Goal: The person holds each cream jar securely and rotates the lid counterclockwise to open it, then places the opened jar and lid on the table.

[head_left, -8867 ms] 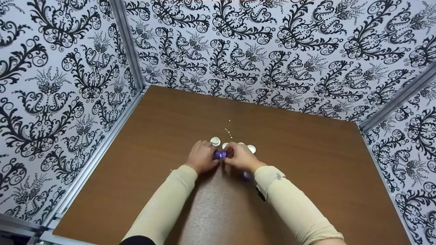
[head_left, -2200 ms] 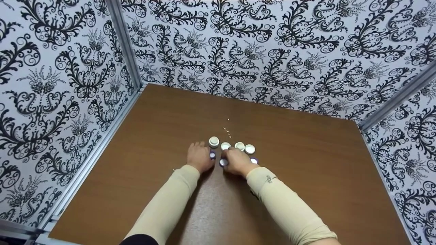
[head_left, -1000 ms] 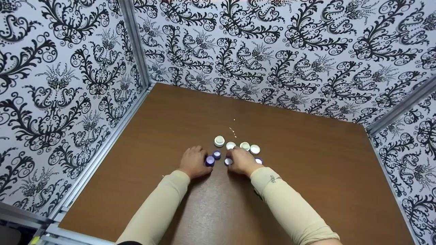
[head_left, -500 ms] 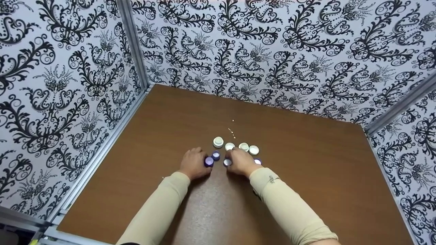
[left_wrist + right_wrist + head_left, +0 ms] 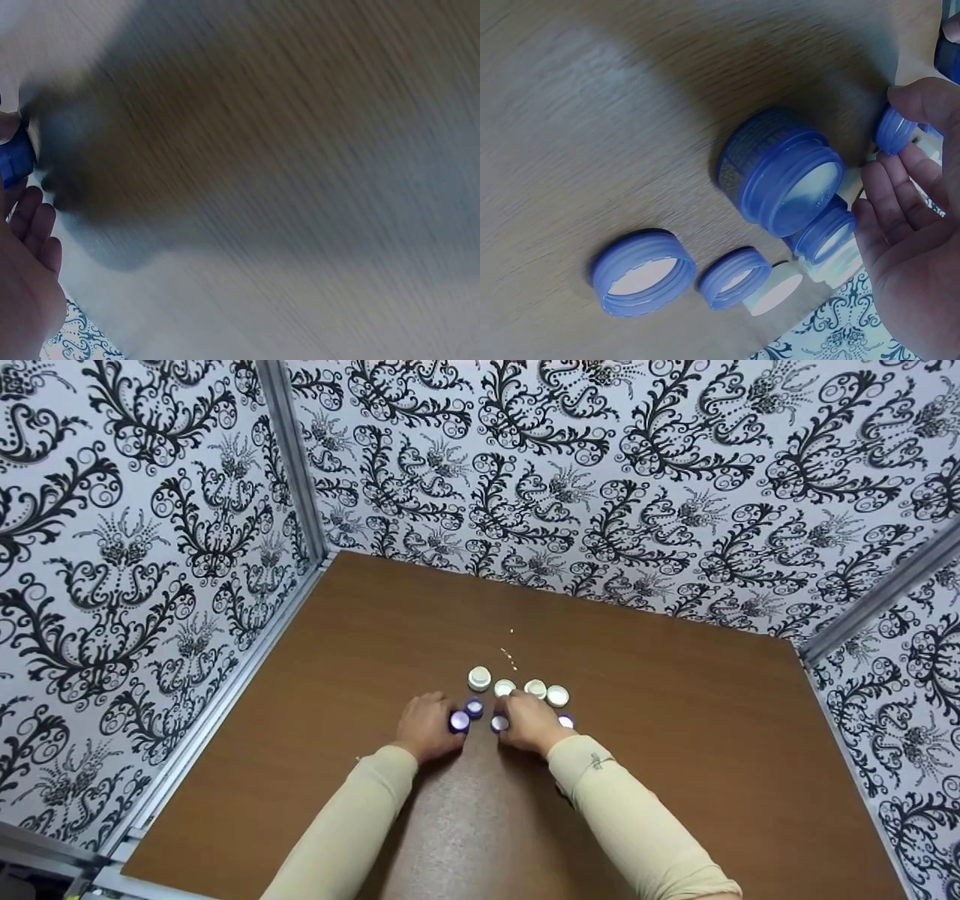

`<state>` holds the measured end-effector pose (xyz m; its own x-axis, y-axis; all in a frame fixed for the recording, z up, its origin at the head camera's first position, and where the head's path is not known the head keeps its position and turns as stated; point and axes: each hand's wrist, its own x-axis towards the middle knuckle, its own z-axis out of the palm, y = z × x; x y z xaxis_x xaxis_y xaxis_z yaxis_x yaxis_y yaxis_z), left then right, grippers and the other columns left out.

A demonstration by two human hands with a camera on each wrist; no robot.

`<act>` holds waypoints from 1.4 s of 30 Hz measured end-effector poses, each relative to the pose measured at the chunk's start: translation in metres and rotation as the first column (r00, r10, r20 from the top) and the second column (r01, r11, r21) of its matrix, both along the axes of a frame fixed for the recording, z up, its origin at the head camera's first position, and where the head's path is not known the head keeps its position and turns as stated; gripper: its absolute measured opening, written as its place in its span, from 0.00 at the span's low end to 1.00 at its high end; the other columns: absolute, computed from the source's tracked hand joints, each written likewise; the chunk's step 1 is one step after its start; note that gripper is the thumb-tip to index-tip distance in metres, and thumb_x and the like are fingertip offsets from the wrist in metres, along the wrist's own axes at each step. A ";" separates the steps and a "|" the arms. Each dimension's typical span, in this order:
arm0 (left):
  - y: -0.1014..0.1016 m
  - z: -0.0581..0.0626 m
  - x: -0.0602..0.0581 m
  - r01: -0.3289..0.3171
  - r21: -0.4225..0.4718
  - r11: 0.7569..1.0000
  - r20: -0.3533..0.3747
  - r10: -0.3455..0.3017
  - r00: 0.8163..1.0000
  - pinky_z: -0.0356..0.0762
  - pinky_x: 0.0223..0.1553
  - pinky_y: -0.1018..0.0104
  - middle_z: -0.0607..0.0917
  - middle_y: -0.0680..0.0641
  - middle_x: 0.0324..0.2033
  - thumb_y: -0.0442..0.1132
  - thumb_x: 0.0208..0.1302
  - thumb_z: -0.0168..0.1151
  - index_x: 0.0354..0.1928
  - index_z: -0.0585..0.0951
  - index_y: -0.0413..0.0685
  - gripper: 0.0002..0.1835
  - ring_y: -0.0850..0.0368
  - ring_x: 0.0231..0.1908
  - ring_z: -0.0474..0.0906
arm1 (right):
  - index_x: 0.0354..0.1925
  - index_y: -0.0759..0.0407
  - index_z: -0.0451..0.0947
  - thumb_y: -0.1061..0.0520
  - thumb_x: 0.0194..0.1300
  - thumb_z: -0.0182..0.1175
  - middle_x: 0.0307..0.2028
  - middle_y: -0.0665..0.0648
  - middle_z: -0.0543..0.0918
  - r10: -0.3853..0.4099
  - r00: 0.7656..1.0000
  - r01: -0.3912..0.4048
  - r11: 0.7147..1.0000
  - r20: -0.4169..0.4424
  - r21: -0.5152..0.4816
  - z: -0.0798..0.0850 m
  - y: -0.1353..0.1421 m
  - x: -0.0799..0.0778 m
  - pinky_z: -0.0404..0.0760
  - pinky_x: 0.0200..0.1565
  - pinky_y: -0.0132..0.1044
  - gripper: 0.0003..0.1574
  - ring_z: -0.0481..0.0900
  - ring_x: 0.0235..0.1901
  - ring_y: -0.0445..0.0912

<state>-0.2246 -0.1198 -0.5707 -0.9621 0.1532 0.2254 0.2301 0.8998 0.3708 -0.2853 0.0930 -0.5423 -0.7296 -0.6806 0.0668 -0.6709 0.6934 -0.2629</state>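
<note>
My left hand (image 5: 427,726) grips a round purple jar (image 5: 459,721) with a pale top. In the left wrist view its blue side (image 5: 15,161) shows between the fingers. A smaller purple jar (image 5: 474,707) stands beside it on the table. A little to the right, my right hand (image 5: 529,721) pinches a small purple screw cap (image 5: 499,724). In the right wrist view this cap (image 5: 895,129) is between thumb and fingertips. Close to that hand are a large open blue jar (image 5: 780,172) with pale contents and a smaller blue jar (image 5: 825,234).
Beyond the hands stand a white jar (image 5: 479,679) and several white round pieces, one (image 5: 557,695) at the right end. Two blue caps, a large one (image 5: 643,274) and a smaller one (image 5: 735,277), lie open side up. White crumbs (image 5: 508,658) dot the brown table (image 5: 637,750). Patterned walls enclose it.
Earliest, both hands met around one purple piece; they have since parted. The left hand released the smaller purple jar and took another nearer the body. Over the last second the hands stay nearly still.
</note>
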 end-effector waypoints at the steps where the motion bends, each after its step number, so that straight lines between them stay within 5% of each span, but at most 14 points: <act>1: 0.000 0.000 0.001 -0.001 0.005 1.000 0.001 0.001 1.000 0.73 0.50 0.47 0.81 0.46 0.37 0.49 0.44 0.72 0.36 0.84 0.46 0.18 0.44 0.42 0.78 | 0.39 0.62 0.84 0.62 0.42 0.70 0.34 0.59 0.80 -0.003 1.000 0.003 1.000 -0.001 0.001 -0.001 0.000 0.000 0.79 0.39 0.52 0.20 0.80 0.35 0.56; 18: -0.001 0.008 0.003 0.000 0.055 0.998 -0.050 0.003 0.999 0.73 0.51 0.51 0.84 0.47 0.36 0.47 0.46 0.71 0.40 0.83 0.46 0.19 0.46 0.43 0.80 | 0.42 0.61 0.81 0.57 0.52 0.71 0.38 0.58 0.79 -0.014 0.999 0.012 0.999 0.043 0.039 0.010 0.004 0.004 0.78 0.43 0.51 0.18 0.79 0.38 0.55; 27: 0.004 0.006 0.004 0.023 0.056 0.998 -0.090 -0.018 0.996 0.73 0.51 0.51 0.83 0.46 0.36 0.47 0.44 0.75 0.38 0.84 0.43 0.20 0.45 0.42 0.79 | 0.48 0.63 0.82 0.56 0.60 0.66 0.42 0.60 0.82 0.017 0.999 -0.016 0.999 0.035 -0.040 0.016 -0.003 0.010 0.78 0.46 0.50 0.18 0.81 0.42 0.54; 35: 0.010 0.007 0.006 0.034 0.057 0.998 -0.077 -0.030 0.997 0.74 0.49 0.50 0.82 0.45 0.36 0.47 0.43 0.74 0.37 0.83 0.43 0.20 0.44 0.42 0.79 | 0.41 0.56 0.82 0.51 0.64 0.63 0.33 0.49 0.83 0.019 0.996 -0.013 0.997 0.084 -0.076 0.018 -0.020 0.017 0.79 0.39 0.45 0.12 0.79 0.33 0.46; 42: 0.013 0.009 0.006 0.053 0.036 0.998 -0.092 -0.050 0.995 0.74 0.48 0.51 0.81 0.46 0.34 0.47 0.41 0.74 0.38 0.83 0.43 0.21 0.44 0.40 0.79 | 0.42 0.55 0.82 0.46 0.66 0.63 0.34 0.51 0.83 -0.017 0.994 0.024 0.998 0.105 -0.065 0.016 -0.023 0.018 0.79 0.42 0.48 0.15 0.81 0.36 0.48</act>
